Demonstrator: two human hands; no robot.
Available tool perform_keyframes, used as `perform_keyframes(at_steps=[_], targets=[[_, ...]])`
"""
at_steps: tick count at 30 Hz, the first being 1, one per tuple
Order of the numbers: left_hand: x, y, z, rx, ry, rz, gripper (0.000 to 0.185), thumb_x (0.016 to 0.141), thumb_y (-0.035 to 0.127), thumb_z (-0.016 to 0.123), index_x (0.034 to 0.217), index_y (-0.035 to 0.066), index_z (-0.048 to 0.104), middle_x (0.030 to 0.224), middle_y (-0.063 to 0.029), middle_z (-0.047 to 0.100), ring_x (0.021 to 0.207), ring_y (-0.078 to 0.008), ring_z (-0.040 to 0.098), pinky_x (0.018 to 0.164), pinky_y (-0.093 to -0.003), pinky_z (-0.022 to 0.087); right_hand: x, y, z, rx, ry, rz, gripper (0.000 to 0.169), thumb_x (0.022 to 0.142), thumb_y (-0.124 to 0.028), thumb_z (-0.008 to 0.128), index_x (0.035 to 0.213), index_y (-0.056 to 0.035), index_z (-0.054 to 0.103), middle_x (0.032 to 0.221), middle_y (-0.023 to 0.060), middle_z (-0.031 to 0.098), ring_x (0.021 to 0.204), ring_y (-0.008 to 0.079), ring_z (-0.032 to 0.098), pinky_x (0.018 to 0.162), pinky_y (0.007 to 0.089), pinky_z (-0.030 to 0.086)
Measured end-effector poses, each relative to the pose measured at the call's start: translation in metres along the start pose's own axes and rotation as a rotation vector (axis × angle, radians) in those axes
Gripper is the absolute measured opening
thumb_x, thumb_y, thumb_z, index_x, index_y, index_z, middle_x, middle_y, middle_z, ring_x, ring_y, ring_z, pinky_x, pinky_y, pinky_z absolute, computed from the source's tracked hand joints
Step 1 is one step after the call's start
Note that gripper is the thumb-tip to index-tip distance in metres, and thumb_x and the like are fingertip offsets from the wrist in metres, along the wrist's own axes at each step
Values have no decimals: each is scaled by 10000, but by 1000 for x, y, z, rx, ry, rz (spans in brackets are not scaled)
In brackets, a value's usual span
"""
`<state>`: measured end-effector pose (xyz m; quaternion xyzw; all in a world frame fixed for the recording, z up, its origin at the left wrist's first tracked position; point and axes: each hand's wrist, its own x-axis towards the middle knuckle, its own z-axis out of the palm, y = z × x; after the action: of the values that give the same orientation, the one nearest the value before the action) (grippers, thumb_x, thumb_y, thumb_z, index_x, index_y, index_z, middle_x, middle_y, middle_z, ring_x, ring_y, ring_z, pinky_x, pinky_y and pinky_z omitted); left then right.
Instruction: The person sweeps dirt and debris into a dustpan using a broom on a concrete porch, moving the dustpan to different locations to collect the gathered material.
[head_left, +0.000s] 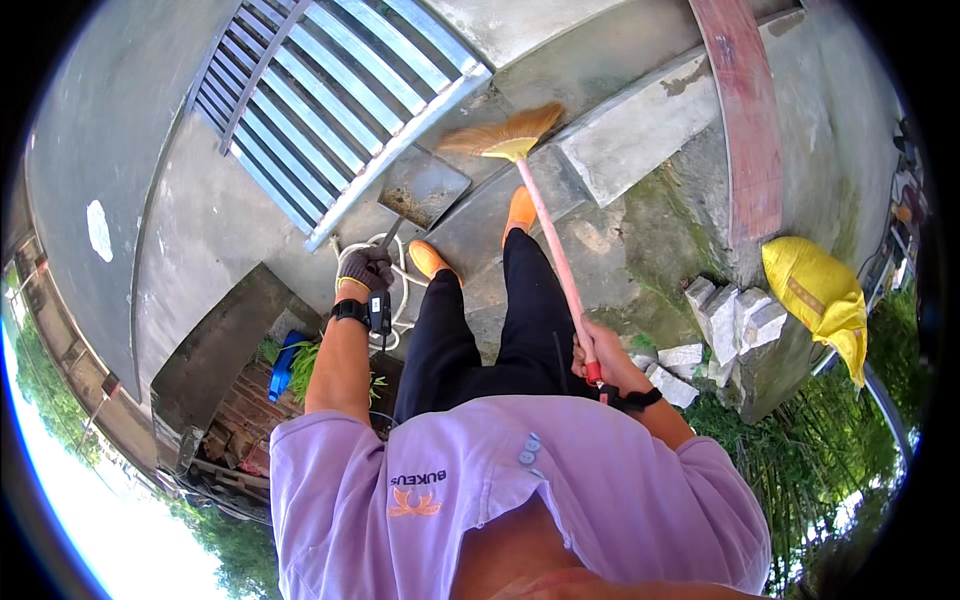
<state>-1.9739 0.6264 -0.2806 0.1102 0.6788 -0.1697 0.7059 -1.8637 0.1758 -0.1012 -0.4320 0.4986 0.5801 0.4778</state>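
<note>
My left hand (365, 268), in a dark knit glove, is closed around the handle of a metal dustpan (424, 184). Brown debris lies in the pan, which is near the foot of a slatted metal gate. My bare right hand (604, 351) grips the pink handle of a broom (553, 247) close to its red end. The broom's tan bristles are fanned out on the concrete, beyond my feet and to the upper right of the dustpan.
The metal gate (360, 97) stands at upper left. A pale hose (405, 300) lies coiled beside my left foot. Concrete blocks (720, 315), a yellow sack (814, 289) and a reddish board (742, 127) are at the right. A blue plastic container (283, 367) and bricks are at the left.
</note>
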Motion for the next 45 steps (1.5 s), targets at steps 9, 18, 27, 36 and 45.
perform_keyframes(at_steps=[9,18,27,36,45], targets=[[17,27,-46,118,-64,83,79,817,56,525,750,24,550,569,-85,496,457,-229,494,415,-359,416,75,17,75,-30,25,-63,473,943,-508,471,761,-72,443,518,61,421,386,227,409,417,384,395],[25,37,-88,173,-86,101,99,813,54,514,774,4,591,569,-84,495,454,-232,454,442,-358,409,-58,69,27,-176,148,-84,448,932,-445,530,730,-47,491,515,51,437,349,203,431,339,365,363],[8,36,-73,463,28,155,129,806,100,550,755,-4,607,582,-98,521,459,-250,490,420,-376,422,86,86,-29,-1323,876,-769,337,897,-362,565,800,-39,562,562,64,506,439,185,529,417,342,430],[34,29,-79,275,71,129,160,794,106,638,927,19,659,734,-92,629,697,-287,624,648,-415,553,-50,93,55,-314,264,-221,422,923,-432,541,751,-50,491,524,52,474,345,177,444,317,314,363],[-17,6,-65,140,12,492,256,785,140,666,1034,83,666,981,-51,669,858,-196,636,725,-328,522,-6,57,29,-521,573,-447,393,906,-410,550,750,-51,506,535,73,490,375,189,485,325,357,389]])
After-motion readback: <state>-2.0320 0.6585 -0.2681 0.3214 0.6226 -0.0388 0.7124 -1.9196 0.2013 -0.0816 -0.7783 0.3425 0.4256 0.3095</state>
